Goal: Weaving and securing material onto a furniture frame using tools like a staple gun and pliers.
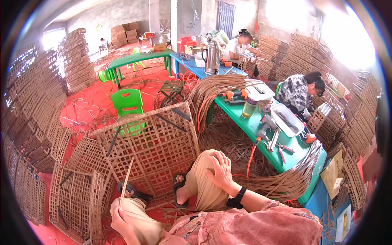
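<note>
Between the thumb and fingers of my left hand (pixel 121 220), low over my left thigh, is a thin pale wicker strip (pixel 127 178) that points upward. My right hand (pixel 221 171) rests on my right knee, fingers stretched out and holding nothing. A large woven lattice tray (pixel 155 143) stands tilted on the floor in front of my feet, with dark straps at its edges. Beside my left leg leans a smaller woven basket (pixel 73 202), with another lattice panel (pixel 90 163) behind it.
On my right, a green table (pixel 249 126) bears bundled strips (pixel 281 183), a power drill (pixel 266 125), pliers (pixel 282 151), a white tray (pixel 286 119) and a jar (pixel 249 107). Two people work beyond it. Stacked baskets line both sides; a green chair (pixel 127 102) stands ahead.
</note>
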The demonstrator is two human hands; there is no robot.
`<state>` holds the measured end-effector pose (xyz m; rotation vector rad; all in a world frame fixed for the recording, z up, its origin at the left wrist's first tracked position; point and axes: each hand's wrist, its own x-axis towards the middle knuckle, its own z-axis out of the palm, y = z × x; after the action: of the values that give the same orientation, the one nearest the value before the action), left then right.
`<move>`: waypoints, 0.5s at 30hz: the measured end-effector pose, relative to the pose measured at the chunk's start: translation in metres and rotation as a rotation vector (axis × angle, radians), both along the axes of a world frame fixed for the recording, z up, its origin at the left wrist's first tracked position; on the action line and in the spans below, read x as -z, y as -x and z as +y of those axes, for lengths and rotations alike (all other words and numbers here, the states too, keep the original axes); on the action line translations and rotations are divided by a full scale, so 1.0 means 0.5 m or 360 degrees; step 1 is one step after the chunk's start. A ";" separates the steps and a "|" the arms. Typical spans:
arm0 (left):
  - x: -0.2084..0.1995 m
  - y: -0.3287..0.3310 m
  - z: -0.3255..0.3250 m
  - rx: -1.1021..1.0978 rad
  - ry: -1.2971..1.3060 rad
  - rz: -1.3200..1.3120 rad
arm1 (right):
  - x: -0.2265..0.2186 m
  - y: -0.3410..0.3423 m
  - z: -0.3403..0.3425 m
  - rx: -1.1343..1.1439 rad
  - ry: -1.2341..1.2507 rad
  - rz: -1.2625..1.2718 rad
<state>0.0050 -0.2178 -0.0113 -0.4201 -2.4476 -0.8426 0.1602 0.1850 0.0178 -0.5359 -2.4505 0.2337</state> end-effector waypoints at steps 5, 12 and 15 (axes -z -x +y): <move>-0.004 -0.004 -0.009 -0.0028 0.0011 -0.0021 | 0.004 0.005 -0.003 -0.0003 0.0005 -0.0002; -0.001 0.001 -0.001 -0.0010 0.0013 -0.0021 | 0.004 -0.002 0.005 0.0024 0.0015 -0.0039; -0.001 0.004 -0.001 -0.0030 0.0033 -0.0052 | 0.001 -0.001 0.007 0.0027 0.0023 -0.0032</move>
<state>0.0032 -0.2185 -0.0110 -0.3928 -2.4882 -0.8233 0.1606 0.1884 0.0172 -0.5676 -2.4643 0.2401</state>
